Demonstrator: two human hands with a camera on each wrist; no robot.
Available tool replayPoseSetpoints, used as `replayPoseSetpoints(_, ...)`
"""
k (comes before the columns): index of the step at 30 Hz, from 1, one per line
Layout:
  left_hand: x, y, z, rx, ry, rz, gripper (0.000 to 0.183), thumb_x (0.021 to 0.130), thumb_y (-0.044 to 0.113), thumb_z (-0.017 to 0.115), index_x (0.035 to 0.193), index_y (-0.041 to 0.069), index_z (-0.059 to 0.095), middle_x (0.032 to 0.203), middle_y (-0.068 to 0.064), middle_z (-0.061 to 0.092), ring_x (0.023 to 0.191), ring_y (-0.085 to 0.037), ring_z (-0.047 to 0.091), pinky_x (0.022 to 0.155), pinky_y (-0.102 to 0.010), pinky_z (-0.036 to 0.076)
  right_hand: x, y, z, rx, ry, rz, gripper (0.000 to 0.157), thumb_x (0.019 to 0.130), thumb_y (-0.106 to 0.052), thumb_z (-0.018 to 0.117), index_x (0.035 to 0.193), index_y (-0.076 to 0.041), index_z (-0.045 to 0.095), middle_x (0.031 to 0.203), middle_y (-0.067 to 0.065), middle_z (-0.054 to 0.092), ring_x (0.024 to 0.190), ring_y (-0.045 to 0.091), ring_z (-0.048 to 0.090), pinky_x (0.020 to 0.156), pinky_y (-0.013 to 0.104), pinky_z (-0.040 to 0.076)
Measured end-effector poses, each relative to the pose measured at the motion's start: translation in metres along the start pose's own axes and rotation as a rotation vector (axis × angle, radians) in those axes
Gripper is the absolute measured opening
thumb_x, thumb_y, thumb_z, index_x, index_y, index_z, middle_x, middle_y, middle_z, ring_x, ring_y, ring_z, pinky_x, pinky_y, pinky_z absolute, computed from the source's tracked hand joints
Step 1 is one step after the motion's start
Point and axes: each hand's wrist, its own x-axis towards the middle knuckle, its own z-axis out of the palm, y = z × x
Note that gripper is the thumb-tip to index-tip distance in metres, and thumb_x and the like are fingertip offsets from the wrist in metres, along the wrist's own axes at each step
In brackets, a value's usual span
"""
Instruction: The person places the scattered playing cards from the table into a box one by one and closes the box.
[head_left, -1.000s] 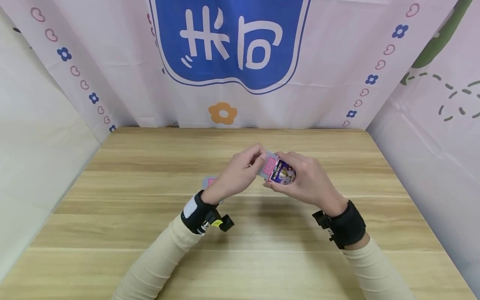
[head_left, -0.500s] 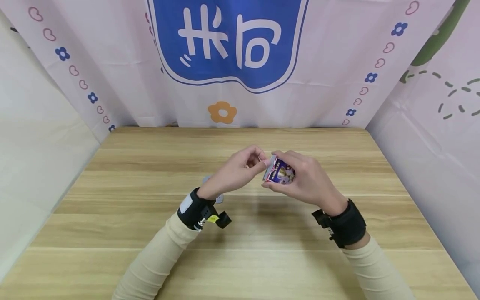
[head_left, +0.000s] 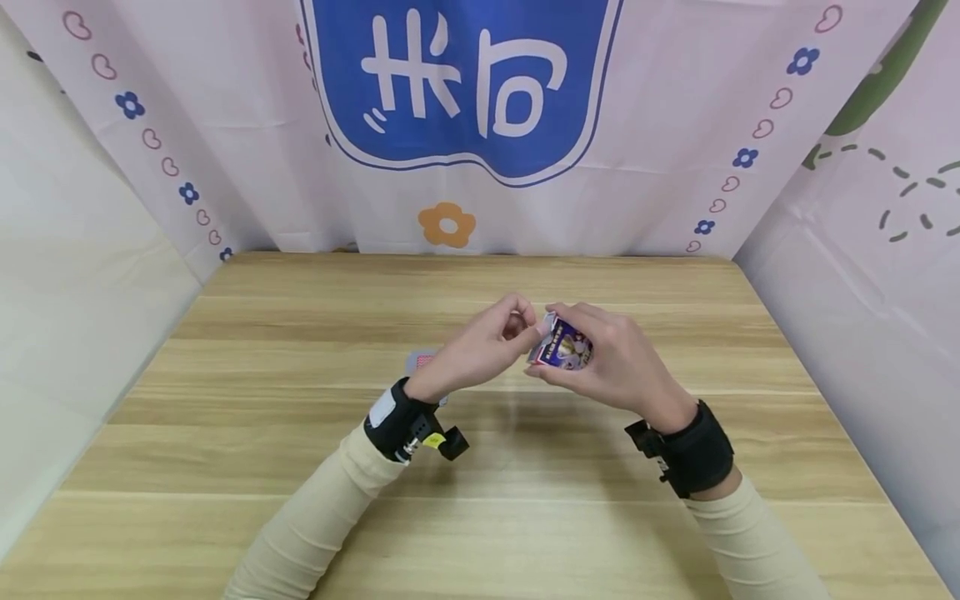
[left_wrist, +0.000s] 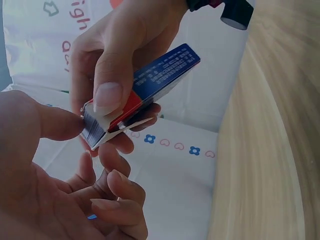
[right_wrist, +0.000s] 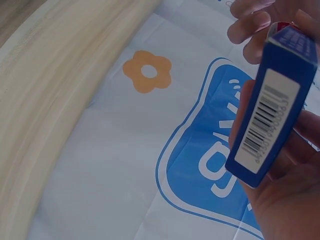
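Note:
My right hand (head_left: 618, 354) grips a small blue playing-card box (head_left: 568, 346) by its sides, over the middle of the table. In the left wrist view the box's end stands open, and the edges of a stack of playing cards (left_wrist: 93, 129) show inside it. My left hand (head_left: 483, 346) is at that end; its straight thumb presses against the card edges while the other fingers stay loosely bent beside the box. A barcode on the box's bottom (right_wrist: 262, 122) faces the right wrist camera. Partly hidden behind my left wrist, a pink-backed card (head_left: 422, 361) lies on the table.
The wood-grain table (head_left: 525, 533) reaches back to a white printed curtain (head_left: 637, 200) with a blue emblem. Pale cloth walls (head_left: 82, 308) close off both sides.
The pink-backed cards stuck out of the box a second ago; now they have slid in to the right, almost flush. My left fingers have let go of them, and the thumb has followed them in.

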Motion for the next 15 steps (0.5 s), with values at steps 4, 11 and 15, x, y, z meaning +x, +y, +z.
replayPoseSetpoints(4,0.003,-0.002,0.003,-0.036,-0.031,0.015,0.023,0.099,0.035,0.047,0.099,0.012,0.044,0.084,-0.004,0.059,0.068,-0.018,0.050,0.054,-0.029,0.036,-0.001,0.002,-0.001,-0.002,0.002,-0.002,0.068,0.067,-0.045,0.080,0.114,0.001,0.062,0.096,0.011,0.068,0.069,0.009,0.055,0.049,0.026,0.051)
replayPoseSetpoints(11,0.000,-0.010,-0.017,0.079,-0.045,0.016,0.027,0.098,0.040,0.049,0.100,0.014,0.051,0.082,-0.005,0.057,0.070,-0.018,0.051,0.058,-0.031,0.044,-0.003,0.003,-0.004,0.021,-0.001,0.005,0.070,0.067,-0.046,0.080,0.117,0.000,0.062,0.098,0.012,0.068,0.070,0.008,0.056,0.050,0.027,0.051)
replayPoseSetpoints(15,-0.007,-0.026,-0.044,0.242,-0.061,-0.003,0.025,0.096,0.040,0.052,0.098,0.016,0.055,0.080,-0.004,0.058,0.068,-0.017,0.052,0.056,-0.032,0.046,-0.002,0.004,-0.007,0.020,0.011,0.006,0.071,0.066,-0.045,0.081,0.118,-0.002,0.061,0.101,0.013,0.068,0.071,0.009,0.056,0.052,0.028,0.052)
